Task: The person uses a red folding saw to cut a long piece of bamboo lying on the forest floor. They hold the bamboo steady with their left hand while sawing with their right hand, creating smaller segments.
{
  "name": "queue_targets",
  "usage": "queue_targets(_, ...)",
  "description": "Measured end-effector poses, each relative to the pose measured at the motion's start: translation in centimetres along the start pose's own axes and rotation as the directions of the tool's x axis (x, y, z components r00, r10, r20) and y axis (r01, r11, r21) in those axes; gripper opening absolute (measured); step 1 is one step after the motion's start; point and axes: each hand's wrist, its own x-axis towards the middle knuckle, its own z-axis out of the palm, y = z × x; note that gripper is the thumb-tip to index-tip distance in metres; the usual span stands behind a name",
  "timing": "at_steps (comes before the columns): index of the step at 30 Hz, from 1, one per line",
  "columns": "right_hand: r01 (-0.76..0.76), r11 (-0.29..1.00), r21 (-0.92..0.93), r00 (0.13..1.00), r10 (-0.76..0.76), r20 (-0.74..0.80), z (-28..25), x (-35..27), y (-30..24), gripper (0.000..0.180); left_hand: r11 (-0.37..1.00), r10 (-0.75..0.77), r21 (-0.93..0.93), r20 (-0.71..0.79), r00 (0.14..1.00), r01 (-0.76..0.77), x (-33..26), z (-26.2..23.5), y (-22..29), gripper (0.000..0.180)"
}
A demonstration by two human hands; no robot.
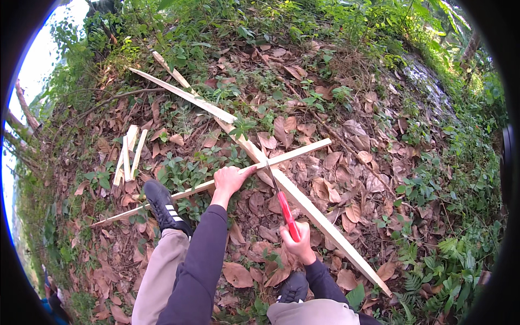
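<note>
At the far left, short wooden pieces (129, 154) lie on the leafy ground, well apart from the cutting. The narrow wooden strip (300, 151) begins near them, its thin end low among the leaves, and runs rightward and away from the person. The left shoe (165, 208) stands across it, apparently pinning it; firm weight there should limit twisting.

Next comes the left hand (229, 182), closed around the strip and pressing it toward the long plank (327, 223) beneath. That support is good, but the thumb reaches close to the blade (273, 177). Sliding the grip a little toward the shoe would be safer, so long as the strip stays steady.

At the crossing, the blade meets the strip over the plank. Its edge is too small to make out, though it looks like a saw; if so, light, even strokes square to the strip should cut cleanest, with less pressure near the end so that the plank is spared.

Right of that, the right hand (298, 245) is wrapped around the red handle (289, 216). Wrist and forearm would do best in line with the blade. Farthest right, the strip's free end juts past the plank unsupported, so it could wobble or splinter.
</note>
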Motion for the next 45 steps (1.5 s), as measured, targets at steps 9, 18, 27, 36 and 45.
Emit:
queue_targets(9, 0.084, 0.995, -0.048, 0.996, -0.084, -0.005, 0.1, -2.4, 1.0, 0.033, 0.999, 0.036, -0.002, -0.019, 0.999, -0.036, -0.4, 0.7, -1.0, 0.093)
queue_targets(18, 0.166, 0.983, -0.080, 0.986, -0.166, 0.007, -0.4, -4.5, 2.3, 0.032, 0.999, 0.031, -0.021, 0.038, 0.999, -0.030, -0.1, 0.0, 0.4, 0.092)
queue_targets(27, 0.114, 0.993, -0.039, 0.993, -0.115, -0.030, 1.1, -0.6, 1.1, 0.033, 1.000, 0.019, 0.006, 0.020, 1.000, -0.019, 0.1, 0.9, -1.0, 0.092)
queue_targets(36, 0.071, 0.997, -0.013, 0.995, -0.072, -0.073, 3.2, 4.6, 1.3, 0.031, 1.000, 0.008, -0.019, 0.019, 1.000, -0.007, -0.5, 0.8, -0.7, 0.092)
queue_targets(45, 0.084, 0.996, -0.018, 0.992, -0.085, -0.092, 2.8, 2.8, 0.5, 0.028, 0.999, 0.032, 0.028, -0.039, 0.999, -0.031, -0.7, 0.8, -0.2, 0.089)
